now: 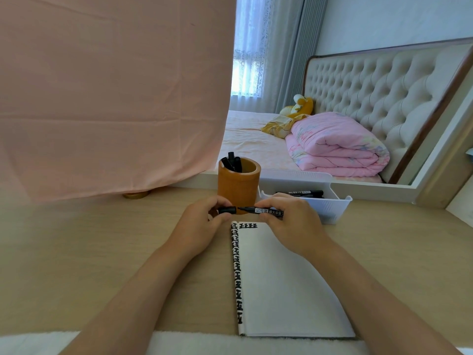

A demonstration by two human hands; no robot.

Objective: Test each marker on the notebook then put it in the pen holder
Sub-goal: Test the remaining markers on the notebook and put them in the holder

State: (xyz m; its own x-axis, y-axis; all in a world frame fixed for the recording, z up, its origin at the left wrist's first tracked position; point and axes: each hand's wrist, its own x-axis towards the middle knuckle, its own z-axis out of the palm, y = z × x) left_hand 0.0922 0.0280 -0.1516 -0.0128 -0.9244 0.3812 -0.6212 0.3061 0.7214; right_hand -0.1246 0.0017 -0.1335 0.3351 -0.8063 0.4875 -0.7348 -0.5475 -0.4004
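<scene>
- A white paper notebook (286, 278) lies nearest, flat on the desk.
- Above it, the right hand (291, 222) pinches a slim black plastic marker (268, 211) by the barrel. The left hand (202, 224) pinches its cap (227, 210), just off the tip. The marker looks light and stiff, best held mid-barrel.
- Behind stands a brown cylindrical pen holder (238, 187).

Only clearly readable bit is on the black marker (261, 210): white Chinese print, 记号笔 in a box, then what looks like 大容量, partly covered. The notebook (286, 278) has black 正-like marks along its top and left edge. The label on the second marker (303, 192) in the white tray (343, 199) is too small to read.
</scene>
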